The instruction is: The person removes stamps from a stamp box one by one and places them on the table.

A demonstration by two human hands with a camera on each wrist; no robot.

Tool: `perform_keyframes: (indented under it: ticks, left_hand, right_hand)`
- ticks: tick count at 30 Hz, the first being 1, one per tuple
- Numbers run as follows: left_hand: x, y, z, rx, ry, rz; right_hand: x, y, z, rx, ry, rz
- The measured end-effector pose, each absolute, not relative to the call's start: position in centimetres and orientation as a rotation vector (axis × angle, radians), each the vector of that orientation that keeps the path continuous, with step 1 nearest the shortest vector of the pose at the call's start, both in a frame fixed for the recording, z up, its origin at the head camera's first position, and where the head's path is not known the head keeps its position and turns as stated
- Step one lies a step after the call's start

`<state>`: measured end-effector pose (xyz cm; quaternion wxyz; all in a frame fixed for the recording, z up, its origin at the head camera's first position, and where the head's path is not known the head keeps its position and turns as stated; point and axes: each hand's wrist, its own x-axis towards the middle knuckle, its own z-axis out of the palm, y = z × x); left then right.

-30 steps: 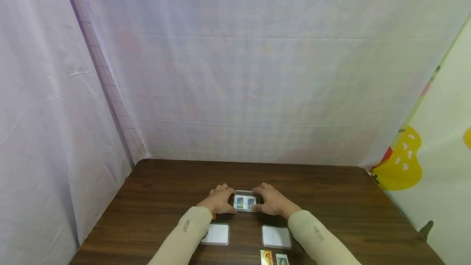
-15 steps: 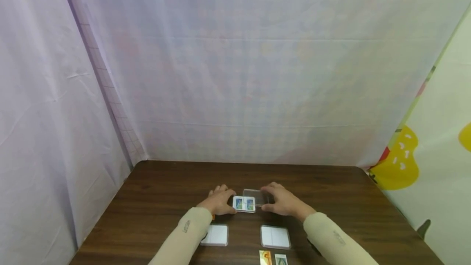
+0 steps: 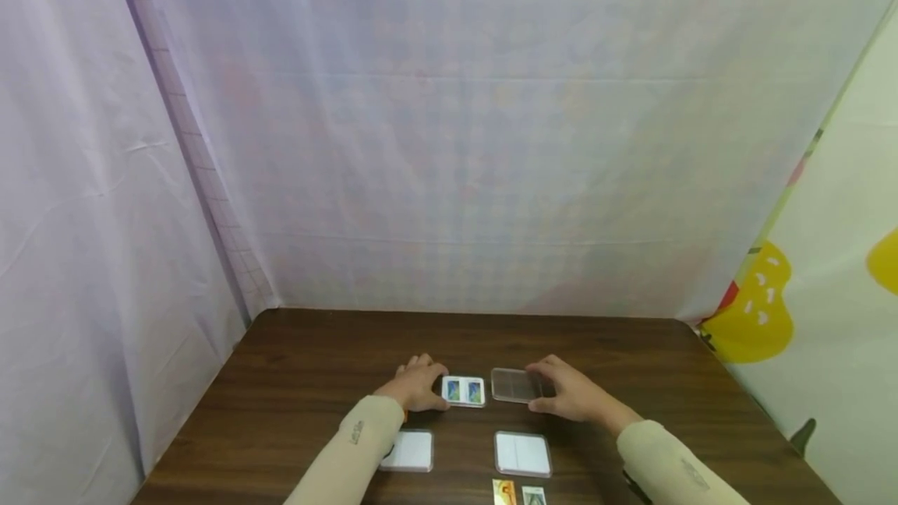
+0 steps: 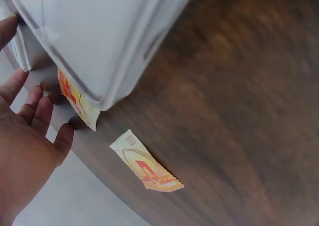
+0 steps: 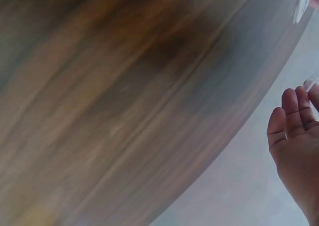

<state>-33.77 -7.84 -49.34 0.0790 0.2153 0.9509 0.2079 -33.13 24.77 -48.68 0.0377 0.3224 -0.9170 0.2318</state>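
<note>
A small white tray with two blue stamps lies on the brown table. My left hand rests at the tray's left edge; in the left wrist view its fingers lie loosely straight. Just right of the tray, my right hand pinches a clear lid by its right side, low over the table. In the right wrist view only the right hand's fingers and a sliver of the clear lid show.
Two shut white cases lie near the front edge, with two loose stamps in front of them. Orange stamps lie under my left wrist, one tucked beneath a white case. Curtains close in the table.
My right hand lifted the clear lid off the stamp tray and carried it to the right. The left hand stayed at the tray's left edge.
</note>
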Motion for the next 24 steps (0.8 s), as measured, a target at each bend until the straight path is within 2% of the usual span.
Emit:
perform_keyframes:
  ticks: [24]
  left_hand:
    - [-33.8, -7.5, -49.4, 0.643, 2.855, 0.632]
  right_hand:
    - [-31.1, 32.8, -49.9, 0.891, -2.871, 0.667]
